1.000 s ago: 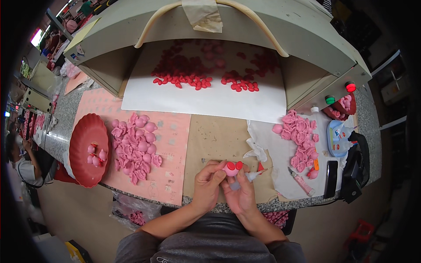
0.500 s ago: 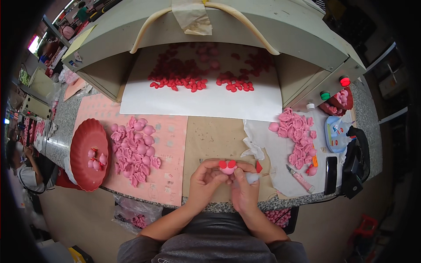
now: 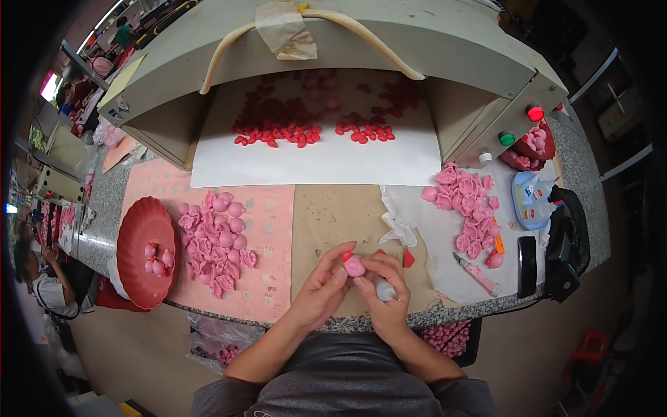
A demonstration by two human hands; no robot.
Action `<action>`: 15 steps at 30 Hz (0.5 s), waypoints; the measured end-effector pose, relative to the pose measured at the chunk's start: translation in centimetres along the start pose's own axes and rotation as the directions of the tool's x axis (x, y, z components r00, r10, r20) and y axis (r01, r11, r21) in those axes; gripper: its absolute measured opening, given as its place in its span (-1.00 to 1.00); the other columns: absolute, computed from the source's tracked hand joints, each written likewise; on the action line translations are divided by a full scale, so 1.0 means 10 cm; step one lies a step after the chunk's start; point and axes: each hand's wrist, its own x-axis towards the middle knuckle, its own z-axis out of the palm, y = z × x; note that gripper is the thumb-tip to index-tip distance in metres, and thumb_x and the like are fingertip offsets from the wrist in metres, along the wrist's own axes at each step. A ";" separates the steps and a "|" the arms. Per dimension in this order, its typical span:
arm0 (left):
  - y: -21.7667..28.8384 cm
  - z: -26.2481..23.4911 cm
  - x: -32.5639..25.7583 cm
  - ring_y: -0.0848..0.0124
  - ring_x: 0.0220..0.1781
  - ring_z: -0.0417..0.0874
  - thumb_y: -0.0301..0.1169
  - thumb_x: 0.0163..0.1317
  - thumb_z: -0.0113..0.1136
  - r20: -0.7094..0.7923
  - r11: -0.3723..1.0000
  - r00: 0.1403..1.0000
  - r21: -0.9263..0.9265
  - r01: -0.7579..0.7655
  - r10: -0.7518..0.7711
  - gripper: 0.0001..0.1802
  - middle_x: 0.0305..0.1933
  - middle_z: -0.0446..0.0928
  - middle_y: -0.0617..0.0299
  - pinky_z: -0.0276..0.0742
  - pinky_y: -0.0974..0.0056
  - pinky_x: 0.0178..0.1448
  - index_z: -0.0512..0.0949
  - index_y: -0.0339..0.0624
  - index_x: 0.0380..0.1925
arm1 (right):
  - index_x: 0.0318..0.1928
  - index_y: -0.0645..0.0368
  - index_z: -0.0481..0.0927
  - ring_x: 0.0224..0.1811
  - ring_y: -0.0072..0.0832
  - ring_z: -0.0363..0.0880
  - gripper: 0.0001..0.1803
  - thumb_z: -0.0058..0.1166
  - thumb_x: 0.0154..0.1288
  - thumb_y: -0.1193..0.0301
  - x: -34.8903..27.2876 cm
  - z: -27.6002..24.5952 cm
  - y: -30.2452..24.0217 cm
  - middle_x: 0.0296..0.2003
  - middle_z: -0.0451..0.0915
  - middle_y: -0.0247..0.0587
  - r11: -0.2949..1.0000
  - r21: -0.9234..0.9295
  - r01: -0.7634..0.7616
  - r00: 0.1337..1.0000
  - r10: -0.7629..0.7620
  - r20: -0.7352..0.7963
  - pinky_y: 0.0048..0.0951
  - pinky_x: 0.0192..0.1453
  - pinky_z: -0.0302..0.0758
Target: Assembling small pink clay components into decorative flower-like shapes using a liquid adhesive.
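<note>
In front of me, both hands are closed around a small pink rounded piece [image 3: 354, 267] with a red bit [image 3: 347, 256] on its top left. My left hand [image 3: 321, 290] pinches its left side between thumb and fingers. From the other side, the fingertips and thumb of my right hand [image 3: 386, 292] touch the same piece. Tucked in the right palm is a whitish, rounded thing [image 3: 384, 289], mostly covered by fingers; its kind does not show. A small red piece [image 3: 408, 258] lies on the brown paper just beyond my right hand.
Pink pieces [image 3: 222, 240] are heaped left, beside a scalloped red bowl [image 3: 130, 278] holding several. More pink pieces [image 3: 472, 201] lie right, near a tube [image 3: 478, 276], a phone [image 3: 527, 265] and a blue tray [image 3: 522, 187]. Ahead, a grey box-like machine [image 3: 479, 62] overhangs red pieces [image 3: 278, 128].
The pink piece has turned in my fingers, so less of its red part shows. My left fingers have opened out somewhat. The whole view has shifted slightly.
</note>
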 end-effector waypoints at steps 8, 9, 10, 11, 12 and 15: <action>0.03 0.04 0.02 0.39 0.21 0.30 -0.30 0.38 -0.16 -0.006 1.000 1.000 -0.010 0.001 -0.001 -0.52 0.17 0.31 0.18 0.16 0.20 0.28 0.13 -0.15 0.26 | -0.15 0.20 0.57 -0.21 -0.53 0.46 -0.72 0.17 0.08 0.64 0.01 0.02 0.00 -0.13 0.40 -0.22 0.998 -0.052 0.028 0.999 -0.028 -0.014 -0.58 -0.15 0.43; 0.05 0.04 0.02 0.38 0.20 0.31 -0.28 0.39 -0.18 -0.018 1.000 1.000 -0.019 0.012 -0.012 -0.53 0.16 0.31 0.17 0.18 0.20 0.27 0.14 -0.17 0.25 | -0.15 0.20 0.57 -0.21 -0.53 0.46 -0.73 0.17 0.08 0.64 0.02 0.04 -0.01 -0.13 0.40 -0.22 0.999 -0.050 0.021 1.000 -0.021 -0.011 -0.58 -0.15 0.43; 0.07 0.03 0.01 0.37 0.19 0.33 -0.27 0.39 -0.19 -0.031 0.999 0.999 -0.027 0.022 -0.022 -0.53 0.16 0.31 0.16 0.21 0.20 0.26 0.14 -0.18 0.25 | -0.16 0.21 0.57 -0.22 -0.53 0.47 -0.73 0.17 0.08 0.64 0.02 0.06 -0.02 -0.14 0.39 -0.21 0.999 -0.046 0.014 1.000 -0.014 -0.006 -0.58 -0.15 0.43; 0.08 0.02 0.00 0.37 0.19 0.33 -0.27 0.39 -0.19 -0.041 1.000 0.999 -0.023 0.007 -0.008 -0.53 0.16 0.31 0.16 0.21 0.20 0.26 0.14 -0.18 0.25 | -0.16 0.21 0.57 -0.22 -0.53 0.47 -0.73 0.17 0.08 0.64 0.02 0.07 -0.02 -0.14 0.39 -0.21 0.999 -0.037 0.016 1.000 -0.016 0.009 -0.58 -0.15 0.43; 0.08 0.00 -0.01 0.38 0.13 0.37 -0.26 0.39 -0.20 -0.041 0.999 0.999 -0.049 0.006 -0.008 -0.53 0.11 0.34 0.17 0.26 0.22 0.21 0.16 -0.20 0.24 | -0.15 0.23 0.55 -0.22 -0.53 0.47 -0.74 0.15 0.09 0.64 0.01 0.07 -0.02 -0.14 0.40 -0.21 0.998 -0.058 0.027 0.999 -0.026 0.027 -0.58 -0.15 0.43; 0.17 -0.13 -0.09 0.40 0.01 0.42 -0.24 0.40 -0.21 -0.029 0.996 0.999 -0.088 -0.031 0.028 -0.53 -0.03 0.40 0.18 0.33 0.25 0.12 0.18 -0.23 0.22 | -0.13 0.28 0.52 -0.24 -0.52 0.48 -0.76 0.08 0.15 0.60 -0.04 0.03 0.03 -0.16 0.42 -0.19 0.998 0.017 -0.054 0.996 0.052 0.069 -0.56 -0.16 0.44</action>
